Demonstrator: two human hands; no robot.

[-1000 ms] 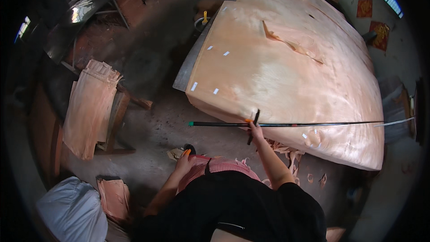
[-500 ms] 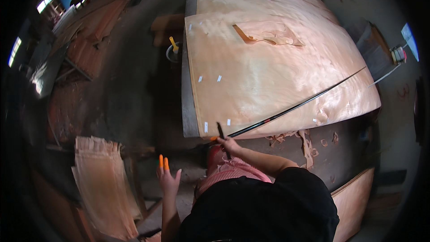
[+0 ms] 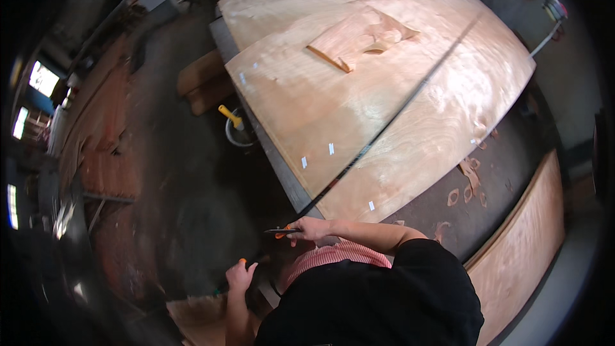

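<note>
My right hand (image 3: 311,227) is closed round the near end of a long thin black rod (image 3: 368,147). From there the rod slants up and away to the right across the pale veneer sheets (image 3: 359,109). A short dark thin tool (image 3: 280,230), perhaps a knife, sticks out leftward from the same hand. Orange covers show on fingertips of both hands. My left hand (image 3: 239,277) is raised above a veneer piece (image 3: 198,314) at the lower edge, thumb apart from the fingers, with nothing visible in it.
A loose torn veneer piece (image 3: 359,35) lies on the sheets, among small white tape strips (image 3: 331,148). Left of the stack stands a bucket (image 3: 240,131) with a yellow-handled tool (image 3: 229,115). More sheets (image 3: 519,250) lean at the right, and scraps (image 3: 471,176) litter the floor.
My view has turned, so the veneer stack appears rotated. The rod points more steeply away. My left hand has dropped lower and its fingers are less stretched out; the right still grips the rod.
</note>
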